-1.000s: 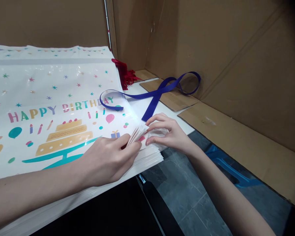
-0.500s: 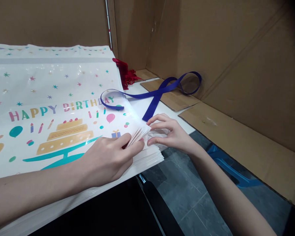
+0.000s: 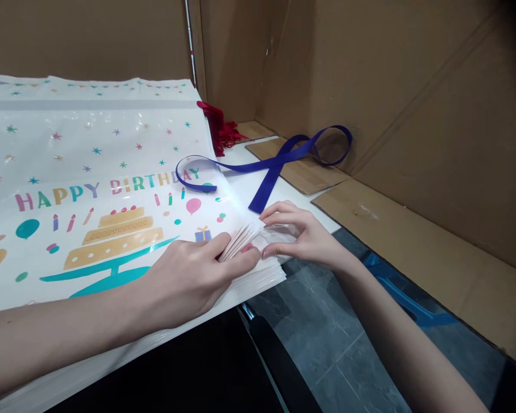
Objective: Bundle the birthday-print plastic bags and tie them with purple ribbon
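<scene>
A thick stack of white plastic bags [image 3: 90,137], printed with HAPPY BIRTHDAY, a cake, balloons and stars, lies flat at the left. My left hand [image 3: 198,267] reaches across it and is closed on the near right corner, where several bag corners [image 3: 243,238] are bent up and fanned between thumb and fingers. More bags lie beneath that hand. Opposite, my right hand [image 3: 307,232] is curved around the tips of the fanned corners, thumb apart from the fingers. Its fingertips are at the edges, and thin translucent plastic shows in the gap.
A loose blue ribbon [image 3: 284,158] loops over the bags and the white surface behind my right hand. Red tasselled items [image 3: 221,129] lie beside the stack. Cardboard walls [image 3: 391,86] enclose the back and right. A black bar [image 3: 275,355] and tiled floor show below.
My right hand has shifted slightly right. The thumb side of my left hand has moved a little right along the fanned corners, which remain in its grip.
</scene>
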A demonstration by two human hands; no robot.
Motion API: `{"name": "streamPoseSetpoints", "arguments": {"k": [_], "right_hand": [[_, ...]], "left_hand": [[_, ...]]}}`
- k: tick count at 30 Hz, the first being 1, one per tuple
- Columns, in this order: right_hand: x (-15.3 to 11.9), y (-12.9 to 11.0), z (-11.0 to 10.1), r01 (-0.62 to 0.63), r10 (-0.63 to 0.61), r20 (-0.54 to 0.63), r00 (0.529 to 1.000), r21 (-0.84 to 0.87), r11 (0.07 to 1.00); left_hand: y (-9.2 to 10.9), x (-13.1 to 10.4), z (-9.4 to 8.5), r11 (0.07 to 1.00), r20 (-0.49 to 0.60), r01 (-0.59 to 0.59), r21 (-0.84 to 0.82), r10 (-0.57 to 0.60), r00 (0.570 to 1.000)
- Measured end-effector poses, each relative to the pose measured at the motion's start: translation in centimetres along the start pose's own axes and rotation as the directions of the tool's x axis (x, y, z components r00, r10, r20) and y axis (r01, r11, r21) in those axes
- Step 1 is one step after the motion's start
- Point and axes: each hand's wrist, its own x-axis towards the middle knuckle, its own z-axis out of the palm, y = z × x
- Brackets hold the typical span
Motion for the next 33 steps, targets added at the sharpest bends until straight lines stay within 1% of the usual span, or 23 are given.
{"name": "streamPoseSetpoints", "arguments": {"k": [7, 12, 15, 19, 21, 26, 29, 33], "right_hand": [[0.76, -0.59, 0.77, -0.011, 0.01, -0.04, 0.999, -0.029, 1.0], [0.42, -0.37, 0.39, -0.034, 0.036, -0.087, 0.996, 0.02, 0.999], [0.14, -0.02, 0.09, -0.051, 0.054, -0.063, 0.997, 0.038, 0.998], [0.24, 0.18, 0.26, -0.039, 0.039, -0.032, 0.999, 0.017, 0.999], [0.49, 0.13, 0.54, -0.029, 0.028, -0.037, 0.999, -0.003, 1.0], [0.91, -0.14, 0.94, -0.021, 0.02, -0.093, 0.995, -0.012, 1.0], [0.7, -0.22, 0.67, -0.047, 0.048, -0.116, 0.992, 0.007, 0.999], [0.36, -0.07, 0.26, -0.073, 0.074, -0.084, 0.994, 0.019, 0.997]], "left_hand": [[-0.28, 0.24, 0.18, 0.998, -0.027, -0.044, -0.049, 0.043, 0.999], [-0.22, 0.27, 0.17, 0.999, -0.054, -0.033, -0.019, 0.032, 0.998], [-0.3, 0.13, 0.21, 1.0, -0.053, -0.019, -0.008, 0.018, 0.998], [-0.43, -0.08, 0.19, 0.999, 0.016, -0.03, 0.018, 0.029, 0.999], [-0.44, -0.12, 0.14, 0.998, 0.023, -0.04, 0.039, 0.04, 0.999], [-0.32, 0.13, 0.05, 0.999, -0.035, -0.047, 0.02, 0.047, 0.998], [-0.27, 0.25, 0.02, 0.999, -0.052, -0.039, 0.013, 0.039, 0.998], [-0.32, 0.06, 0.13, 1.0, -0.042, -0.021, 0.016, 0.022, 0.999]]}}
